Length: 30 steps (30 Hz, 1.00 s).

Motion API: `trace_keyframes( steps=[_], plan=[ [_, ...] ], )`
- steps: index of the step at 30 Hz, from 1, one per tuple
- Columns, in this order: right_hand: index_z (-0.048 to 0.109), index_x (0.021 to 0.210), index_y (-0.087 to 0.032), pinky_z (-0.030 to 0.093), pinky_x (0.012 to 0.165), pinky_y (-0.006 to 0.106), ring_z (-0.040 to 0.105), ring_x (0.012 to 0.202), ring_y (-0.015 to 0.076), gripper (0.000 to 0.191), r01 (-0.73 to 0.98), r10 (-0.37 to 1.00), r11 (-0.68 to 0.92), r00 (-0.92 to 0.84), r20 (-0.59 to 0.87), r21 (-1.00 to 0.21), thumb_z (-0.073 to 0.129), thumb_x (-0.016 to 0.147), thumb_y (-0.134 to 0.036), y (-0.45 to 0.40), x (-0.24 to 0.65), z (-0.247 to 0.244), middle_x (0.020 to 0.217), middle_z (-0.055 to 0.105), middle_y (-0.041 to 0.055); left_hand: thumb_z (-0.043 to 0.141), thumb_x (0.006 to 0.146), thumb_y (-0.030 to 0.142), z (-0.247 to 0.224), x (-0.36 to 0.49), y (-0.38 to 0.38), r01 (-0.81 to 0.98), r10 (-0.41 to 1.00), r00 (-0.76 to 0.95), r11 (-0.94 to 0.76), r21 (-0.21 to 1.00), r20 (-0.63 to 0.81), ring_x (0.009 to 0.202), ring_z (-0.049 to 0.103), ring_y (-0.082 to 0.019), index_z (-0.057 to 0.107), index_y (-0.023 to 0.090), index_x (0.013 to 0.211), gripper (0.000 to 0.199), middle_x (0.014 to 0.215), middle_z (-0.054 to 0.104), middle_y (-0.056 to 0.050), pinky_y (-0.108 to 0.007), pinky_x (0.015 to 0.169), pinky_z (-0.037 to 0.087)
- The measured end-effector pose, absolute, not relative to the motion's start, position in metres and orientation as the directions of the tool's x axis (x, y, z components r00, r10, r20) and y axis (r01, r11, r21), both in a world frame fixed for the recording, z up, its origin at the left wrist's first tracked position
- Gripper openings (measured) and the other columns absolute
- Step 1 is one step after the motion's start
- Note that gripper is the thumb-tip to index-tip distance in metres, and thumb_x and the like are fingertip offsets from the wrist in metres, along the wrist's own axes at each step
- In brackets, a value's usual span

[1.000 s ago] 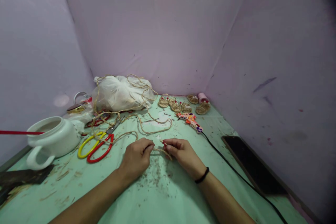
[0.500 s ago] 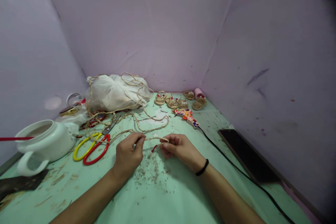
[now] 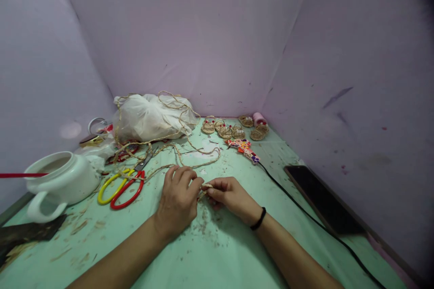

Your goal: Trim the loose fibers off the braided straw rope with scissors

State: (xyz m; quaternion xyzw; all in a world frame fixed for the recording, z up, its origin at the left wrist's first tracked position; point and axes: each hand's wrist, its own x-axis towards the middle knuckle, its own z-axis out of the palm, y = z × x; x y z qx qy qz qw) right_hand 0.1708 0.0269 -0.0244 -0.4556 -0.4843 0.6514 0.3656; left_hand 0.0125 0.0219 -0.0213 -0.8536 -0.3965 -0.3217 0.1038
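Observation:
Over the middle of the table, my right hand pinches the end of a braided straw cord, bent into a small loop. Close against it is my left hand, its thumb and forefinger closed on the same bit of cord. The rest of the cord trails behind my left hand, across the tabletop and up over a white plastic bag. To the left lie scissors with one yellow and one red handle, the cord passing over them. My fingers hide part of the loop.
Several small woven straw sandals and a pink thread spool sit at the back. A patterned glue gun trails a black cable near a dark phone. At left stand a white pot and a dark blade.
My left hand has moved right and turned, meeting my right hand, so the stretch of cord between them has closed up. The red bit by my right fingers is now out of sight.

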Motion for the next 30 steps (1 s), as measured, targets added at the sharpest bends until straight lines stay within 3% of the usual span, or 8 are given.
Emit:
trace_keyframes(
  steps=[3, 12, 17, 19, 22, 26, 30],
  plan=[
    [0.061, 0.062, -0.014, 0.039, 0.041, 0.019, 0.042, 0.043, 0.0057, 0.015, -0.014, 0.93, -0.214, -0.308, -0.199, -0.977, 0.066, 0.059, -0.027, 0.027, 0.171, -0.026, 0.047, 0.048, -0.0056, 0.047, 0.075, 0.012, -0.021, 0.012, 0.022, 0.739, 0.61, 0.51, -0.671, 0.054, 0.607, 0.088, 0.049, -0.022, 0.06, 0.017, 0.082, 0.015, 0.077, 0.058, -0.005, -0.048, 0.093, 0.029],
    [0.058, 0.063, -0.015, 0.042, 0.044, 0.02, 0.047, 0.046, 0.0071, 0.014, -0.072, 0.978, -0.172, -0.129, -0.162, -0.982, 0.067, 0.054, -0.021, 0.03, 0.169, -0.029, 0.054, 0.055, -0.0036, 0.039, 0.082, 0.017, -0.021, 0.012, 0.024, 0.752, 0.691, 0.421, -0.628, 0.2, 0.588, 0.064, 0.048, -0.015, 0.056, 0.016, 0.065, 0.023, 0.06, 0.052, -0.001, -0.041, 0.083, 0.035],
    [0.058, 0.064, -0.015, 0.043, 0.053, 0.022, 0.052, 0.05, 0.0091, 0.011, -0.194, 0.985, -0.15, -0.112, -0.13, -0.969, 0.063, 0.055, -0.017, 0.025, 0.165, -0.02, 0.055, 0.059, -0.002, 0.045, 0.079, 0.013, -0.018, 0.014, 0.02, 0.75, 0.597, 0.418, -0.652, 0.11, 0.684, 0.069, 0.053, -0.016, 0.059, 0.014, 0.083, 0.014, 0.067, 0.059, -0.003, -0.043, 0.087, 0.034],
    [0.059, 0.064, -0.015, 0.041, 0.049, 0.021, 0.051, 0.048, 0.0094, 0.007, -0.1, 0.993, -0.107, -0.057, -0.102, -0.989, 0.056, 0.058, -0.013, 0.022, 0.163, -0.016, 0.052, 0.058, -0.0021, 0.046, 0.076, 0.01, -0.017, 0.015, 0.018, 0.734, 0.54, 0.46, -0.678, 0.041, 0.705, 0.072, 0.055, -0.016, 0.058, 0.014, 0.09, 0.019, 0.071, 0.061, -0.004, -0.044, 0.09, 0.033],
    [0.065, 0.071, -0.016, 0.041, 0.049, 0.022, 0.051, 0.05, 0.0106, 0.018, 0.146, 0.999, 0.026, -0.031, 0.022, -0.989, 0.048, 0.065, -0.014, 0.017, 0.163, -0.014, 0.059, 0.062, 0.0, 0.045, 0.074, 0.007, -0.016, 0.016, 0.018, 0.719, 0.516, 0.485, -0.695, 0.014, 0.707, 0.07, 0.055, -0.016, 0.06, 0.015, 0.085, 0.02, 0.071, 0.061, -0.004, -0.044, 0.09, 0.033],
    [0.067, 0.088, -0.017, 0.046, 0.067, 0.028, 0.058, 0.073, 0.016, 0.025, 0.333, 0.974, 0.218, -0.141, 0.18, -0.918, 0.048, 0.071, -0.018, 0.017, 0.168, -0.016, 0.085, 0.066, 0.0061, 0.044, 0.077, 0.01, -0.012, 0.014, 0.022, 0.764, 0.613, 0.398, -0.633, 0.124, 0.683, 0.066, 0.054, -0.015, 0.059, 0.016, 0.072, 0.017, 0.064, 0.059, -0.003, -0.041, 0.085, 0.036],
    [0.067, 0.084, -0.016, 0.045, 0.071, 0.031, 0.058, 0.076, 0.0179, 0.021, 0.382, 0.97, 0.225, -0.174, 0.169, -0.896, 0.05, 0.072, -0.018, 0.02, 0.173, -0.019, 0.083, 0.067, 0.0075, 0.041, 0.08, 0.014, -0.006, 0.012, 0.026, 0.786, 0.731, 0.394, -0.582, 0.209, 0.557, 0.064, 0.052, -0.015, 0.058, 0.016, 0.068, 0.021, 0.062, 0.056, -0.002, -0.041, 0.084, 0.036]
  ],
)
